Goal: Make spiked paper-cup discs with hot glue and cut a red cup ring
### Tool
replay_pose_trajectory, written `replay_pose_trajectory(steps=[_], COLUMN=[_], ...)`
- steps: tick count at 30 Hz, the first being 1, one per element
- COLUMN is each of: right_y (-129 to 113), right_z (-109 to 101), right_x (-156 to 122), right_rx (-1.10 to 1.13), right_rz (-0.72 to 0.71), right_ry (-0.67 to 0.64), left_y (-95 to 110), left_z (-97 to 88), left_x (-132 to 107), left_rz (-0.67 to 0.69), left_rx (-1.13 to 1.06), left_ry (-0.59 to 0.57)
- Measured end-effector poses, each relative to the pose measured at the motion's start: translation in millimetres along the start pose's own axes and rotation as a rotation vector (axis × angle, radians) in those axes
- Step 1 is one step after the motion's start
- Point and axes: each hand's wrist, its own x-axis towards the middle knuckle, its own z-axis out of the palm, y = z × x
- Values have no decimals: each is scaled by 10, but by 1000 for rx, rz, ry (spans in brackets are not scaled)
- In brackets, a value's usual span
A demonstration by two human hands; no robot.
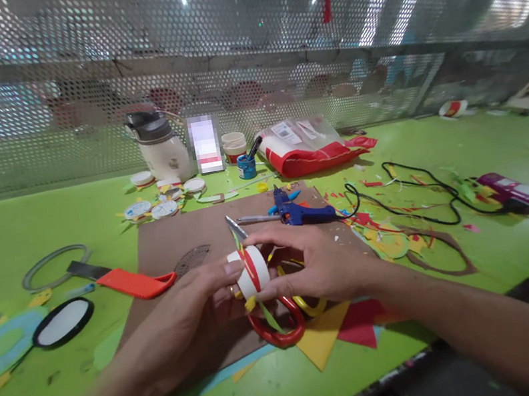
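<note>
Between my two hands is a small white round tub [258, 263], banded with a red paper strip and trimmed with yellow and green bits. My left hand [203, 286] grips its left side, with thumb on top and fingers partly hidden behind it. My right hand [318, 256] pinches its right side with thumb and fingers. Under the hands lie scissors with a red handle [282, 333]; a yellow loop [313, 305] shows beside it. All are over a brown cardboard sheet [188, 227]. Beyond the hands rests a blue glue gun [304, 210].
An orange-handled cutter [131, 282] and a black oval ring [63, 322] lie left. Yellow paper [321, 340] and red paper [364, 323] lie near the front. Behind stand a bottle [162, 151], a blue jar [246, 167] and a red bag [311, 156]. A black cord [423, 178] runs right.
</note>
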Motion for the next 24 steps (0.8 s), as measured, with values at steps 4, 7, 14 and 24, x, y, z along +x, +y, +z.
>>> replay_pose_trajectory(steps=[4, 7, 14, 24], right_y=[10, 26, 71, 74], right_z=[-1, 5, 12, 47], right_x=[1, 0, -18, -37], right_rx=[28, 47, 40, 67], right_rz=[-5, -28, -46, -41], right_ry=[-14, -19, -28, -11], left_y=[-18, -20, -24, -44], left_z=[-18, -31, -31, -2], left_x=[10, 10, 16, 30], left_rz=[21, 25, 44, 54], left_rx=[1, 3, 77, 40], left_ry=[-2, -19, 19, 17])
